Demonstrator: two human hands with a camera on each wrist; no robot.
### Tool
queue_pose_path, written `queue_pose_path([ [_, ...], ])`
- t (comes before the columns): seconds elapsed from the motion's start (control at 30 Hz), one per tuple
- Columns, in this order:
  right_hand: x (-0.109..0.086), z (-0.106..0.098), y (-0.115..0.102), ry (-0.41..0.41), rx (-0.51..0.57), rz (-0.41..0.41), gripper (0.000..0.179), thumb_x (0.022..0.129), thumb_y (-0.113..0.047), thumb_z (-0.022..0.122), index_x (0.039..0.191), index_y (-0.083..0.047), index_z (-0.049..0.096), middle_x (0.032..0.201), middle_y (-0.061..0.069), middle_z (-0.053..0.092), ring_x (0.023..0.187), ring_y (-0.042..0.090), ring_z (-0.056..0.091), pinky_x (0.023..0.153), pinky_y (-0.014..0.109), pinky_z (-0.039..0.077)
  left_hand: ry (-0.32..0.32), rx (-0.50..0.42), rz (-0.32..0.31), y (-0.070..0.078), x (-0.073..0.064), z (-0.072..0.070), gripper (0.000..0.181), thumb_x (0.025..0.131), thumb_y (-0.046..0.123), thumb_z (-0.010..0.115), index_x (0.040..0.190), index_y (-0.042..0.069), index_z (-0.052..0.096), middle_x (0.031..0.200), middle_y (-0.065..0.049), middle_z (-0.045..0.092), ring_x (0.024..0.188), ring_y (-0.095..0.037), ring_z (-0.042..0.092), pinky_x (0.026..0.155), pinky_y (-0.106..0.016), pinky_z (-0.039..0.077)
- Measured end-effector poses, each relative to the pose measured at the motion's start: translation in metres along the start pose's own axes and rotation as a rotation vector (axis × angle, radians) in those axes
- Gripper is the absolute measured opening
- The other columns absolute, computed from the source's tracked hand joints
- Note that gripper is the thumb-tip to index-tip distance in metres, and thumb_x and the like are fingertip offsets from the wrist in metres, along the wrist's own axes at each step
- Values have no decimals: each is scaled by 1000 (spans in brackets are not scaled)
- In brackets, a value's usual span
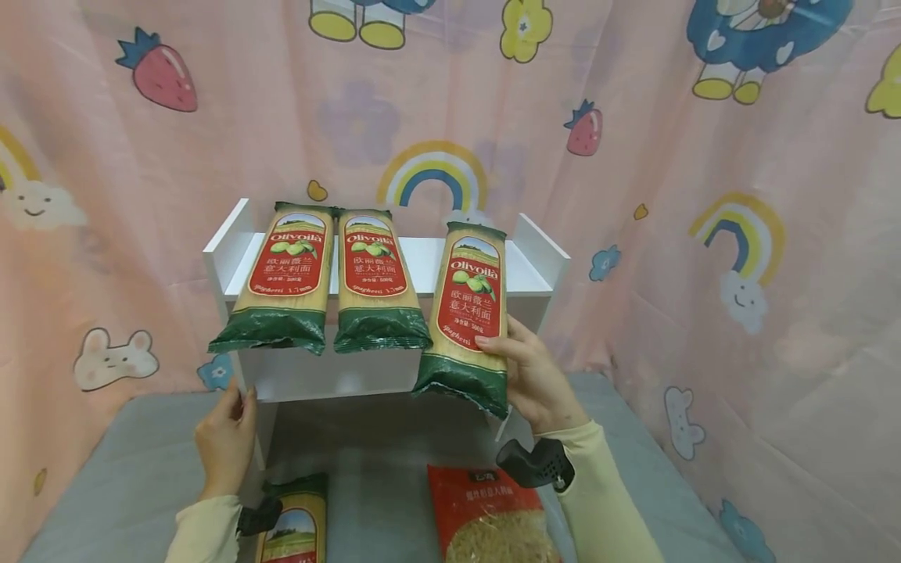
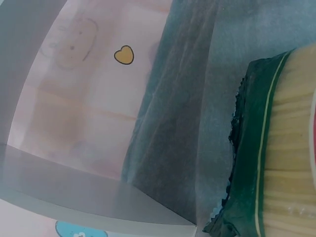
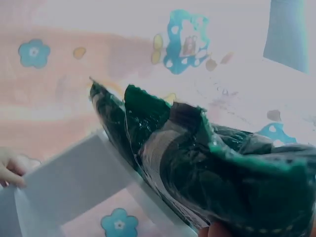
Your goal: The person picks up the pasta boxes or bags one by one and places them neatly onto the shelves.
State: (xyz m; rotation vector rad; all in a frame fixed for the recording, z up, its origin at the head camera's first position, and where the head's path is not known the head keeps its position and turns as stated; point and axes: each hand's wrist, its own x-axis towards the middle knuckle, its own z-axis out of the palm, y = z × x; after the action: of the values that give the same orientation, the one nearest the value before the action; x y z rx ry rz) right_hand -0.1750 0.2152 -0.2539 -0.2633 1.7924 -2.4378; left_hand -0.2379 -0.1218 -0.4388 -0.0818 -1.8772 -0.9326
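Observation:
My right hand [image 1: 538,383] grips the lower part of a spaghetti pack [image 1: 468,301], its thumb over the red label. The pack leans against the front of a white shelf [image 1: 338,374], its top end over the upper board. To its left, two matching spaghetti packs [image 1: 288,262] lie side by side on that board, their green ends jutting past the front edge. My left hand [image 1: 228,442] pinches the left side panel of the shelf. In the right wrist view, the held pack's green end [image 3: 237,185] fills the foreground, and the left hand [image 3: 10,170] shows at the far edge.
Below the shelf, another spaghetti pack [image 1: 292,528] lies on the grey cloth [image 1: 380,469] at the left. A red pasta bag [image 1: 493,516] with a see-through window lies to the right. Behind everything hangs a pink patterned curtain [image 1: 267,117].

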Motion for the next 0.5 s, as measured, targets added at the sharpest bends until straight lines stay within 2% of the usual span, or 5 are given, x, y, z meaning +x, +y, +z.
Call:
queue_pose_path([
  [0.17, -2, -6, -1, 16, -61, 22, 51, 96, -9, 49, 141, 4, 28, 112, 9, 58, 94, 16, 64, 80, 28, 52, 5, -2, 1, 0, 0, 1, 26, 82, -7, 66, 107, -7, 66, 74, -26, 67, 62, -41, 65, 52, -53, 44],
  [0.27, -7, -11, -2, 44, -60, 42, 44, 96, -12, 49, 133, 8, 34, 104, 8, 62, 86, 13, 66, 75, 25, 53, 13, -5, 8, -1, -1, 2, 25, 81, -7, 66, 106, -8, 66, 73, -27, 66, 60, -42, 64, 52, -54, 45],
  [0.43, -8, -18, -13, 102, -64, 114, 43, 96, -23, 53, 127, 4, 40, 97, 5, 62, 76, 9, 67, 69, 21, 53, 19, -2, 1, -3, -2, 3, 22, 81, -7, 67, 103, -8, 66, 73, -27, 66, 61, -41, 65, 54, -55, 46],
  [0.5, -4, -20, -19, 98, -76, 143, 46, 96, -25, 54, 128, 4, 40, 96, 5, 62, 74, 9, 66, 68, 20, 53, 20, 2, -2, -4, -2, 3, 22, 81, -6, 67, 103, -8, 66, 74, -27, 67, 62, -41, 65, 54, -55, 46],
])
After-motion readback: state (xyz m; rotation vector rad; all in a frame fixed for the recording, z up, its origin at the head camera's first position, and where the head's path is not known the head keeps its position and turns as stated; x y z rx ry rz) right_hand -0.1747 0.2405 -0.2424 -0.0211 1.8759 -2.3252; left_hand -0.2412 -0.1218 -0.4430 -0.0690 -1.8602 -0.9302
